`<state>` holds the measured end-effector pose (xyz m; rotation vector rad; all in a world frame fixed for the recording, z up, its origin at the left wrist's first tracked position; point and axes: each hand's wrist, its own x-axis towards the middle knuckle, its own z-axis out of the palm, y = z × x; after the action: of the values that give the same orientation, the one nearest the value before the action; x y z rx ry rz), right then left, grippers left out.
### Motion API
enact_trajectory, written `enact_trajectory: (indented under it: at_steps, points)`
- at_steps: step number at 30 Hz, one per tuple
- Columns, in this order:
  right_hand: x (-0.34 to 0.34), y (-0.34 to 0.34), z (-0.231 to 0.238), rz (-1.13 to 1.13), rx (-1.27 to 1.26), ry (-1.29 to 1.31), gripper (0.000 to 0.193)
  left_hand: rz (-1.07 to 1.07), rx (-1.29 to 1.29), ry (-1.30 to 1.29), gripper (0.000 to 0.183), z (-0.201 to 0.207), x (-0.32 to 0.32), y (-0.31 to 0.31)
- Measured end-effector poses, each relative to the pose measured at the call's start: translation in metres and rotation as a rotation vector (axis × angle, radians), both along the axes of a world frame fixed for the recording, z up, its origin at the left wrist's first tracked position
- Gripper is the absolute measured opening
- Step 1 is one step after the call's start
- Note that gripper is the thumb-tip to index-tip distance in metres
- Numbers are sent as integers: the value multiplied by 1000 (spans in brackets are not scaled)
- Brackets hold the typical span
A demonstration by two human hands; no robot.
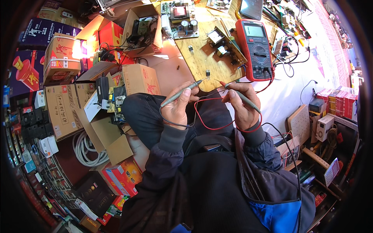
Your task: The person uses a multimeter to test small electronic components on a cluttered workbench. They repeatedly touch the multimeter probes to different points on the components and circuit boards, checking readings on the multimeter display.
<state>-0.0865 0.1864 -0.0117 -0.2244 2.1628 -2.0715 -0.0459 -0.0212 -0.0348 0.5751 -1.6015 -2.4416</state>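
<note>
My left hand (177, 105) is closed round a grey test probe (175, 97), its tip pointing up and right toward the table's near edge. In my right hand (241, 104) is a second grey probe (246, 101) with a reddish collar, its tip pointing up and left. Between the two tips lies a small black transistor (208, 73) with metal legs on the wooden table (190, 58); whether a tip touches it I cannot tell. A red multimeter (254, 49) lies to the right, joined to the probes by a black and a red lead.
Beyond the transistor stand an open circuit assembly (225, 44), another transistor (190, 49) and a large circuit board (180, 19). Cardboard boxes (142, 77) crowd the left, near a coiled white cable (87, 149). More boards and wires (285, 44) lie at the far right.
</note>
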Motion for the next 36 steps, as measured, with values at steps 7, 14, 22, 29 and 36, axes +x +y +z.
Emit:
enact_trajectory:
  at_steps: [7, 14, 22, 29, 36]
  points:
    - [-11, -5, 0, -14, 27, 29, 21, 5, -143, 15, 29, 6, -1, 4]
    - [-19, -16, -5, -42, -25, -25, 23, 5, -224, 50, 25, 12, -1, 5]
    - [-22, -16, -7, -36, 41, 27, 20, -1, -232, 37, 25, 13, -1, 6]
    - [-23, -15, -6, -32, 79, 63, 19, 0, -256, 48, 24, 15, -1, 7]
    - [-22, -16, -8, -31, 79, 77, 18, -7, -282, 68, 22, 17, -1, 8]
